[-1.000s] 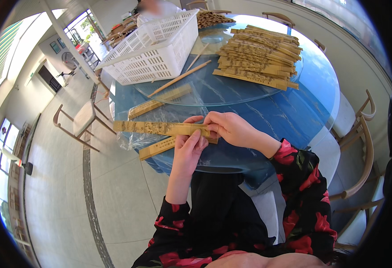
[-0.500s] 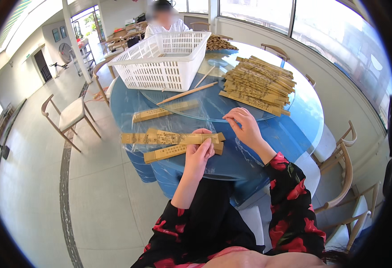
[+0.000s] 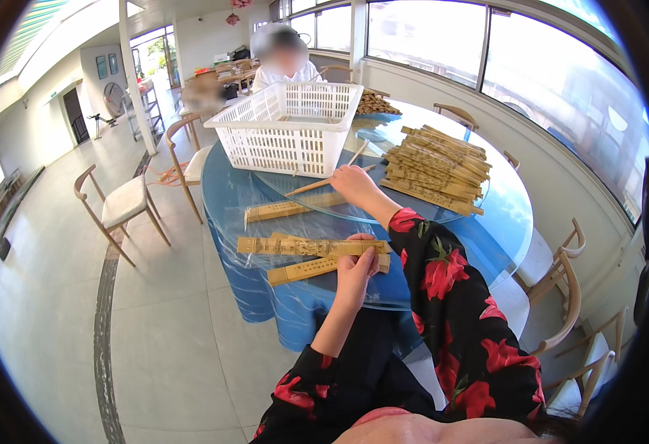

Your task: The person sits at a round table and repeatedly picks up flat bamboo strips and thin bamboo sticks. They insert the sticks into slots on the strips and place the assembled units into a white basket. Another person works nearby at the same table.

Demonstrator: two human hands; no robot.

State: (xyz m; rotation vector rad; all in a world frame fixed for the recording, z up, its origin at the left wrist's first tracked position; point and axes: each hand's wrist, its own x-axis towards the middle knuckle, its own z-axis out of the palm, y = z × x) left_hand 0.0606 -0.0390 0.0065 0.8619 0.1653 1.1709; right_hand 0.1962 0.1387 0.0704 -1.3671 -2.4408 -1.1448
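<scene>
- Black cloth with red flowers: your right sleeve (image 3: 443, 288), soft and loose, arched above the table edge; drawn back low, it could sweep the strips aside.
- Your left hand (image 3: 354, 272): thumb and fingers pinching the right end of a tan printed strip (image 3: 302, 246), long, flat, paper-like, above the near table. Held by one end, it could droop or twist; a hard squeeze could crease it.
- Lower printed strip (image 3: 302, 271): straight-edged, aslant just below the held one; their overlap could drag it along.
- Clear film (image 3: 295, 224): thin, crinkled, glossy, over blue marbled tablecloth (image 3: 254, 300); if it clings, strips could shift.
- Your right hand (image 3: 354, 183): fingers drawn narrow over a tapered wooden stick (image 3: 308, 187); whether it grips cannot be told. The stick, smooth and slim, could roll if nudged.
- Tan strip stack (image 3: 439, 169): layered, ragged-ended, beside glass-smooth turntable (image 3: 375, 142) surface; a forearm brush could slump it.
- White plastic basket (image 3: 280, 152): slotted walls, flared rim; your knuckles could knock it.
- Brown heap (image 3: 376, 103): farthest, knobbly, pieces too small to identify.
</scene>
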